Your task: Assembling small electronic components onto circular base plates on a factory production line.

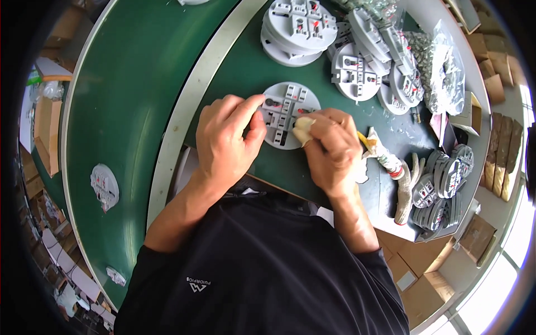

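A round light-grey plastic base (288, 107) with raised blocks, slots and small red and dark parts lies on the green worktop in front of me. My left hand (228, 137) is at its left rim, thumb and index fingertip on the edge and the other fingers curled. Over its right side, my right hand (335, 145) is closed, with a cream-coloured covering (303, 129) at the fingertips. Whatever those fingers hold, if anything, is hidden. Just right of that hand lies a tool with a wrapped white handle (385, 156) and a yellow part.
Stacked round grey bases (298, 28) stand at the back, with a leaning pile (357, 72) beside them. Clear plastic bags (446, 72) of small parts lie farther right. A knitted glove (405, 192) rests near more bases (446, 173). Leftward, a green conveyor belt (139, 95) carries another base (104, 187).
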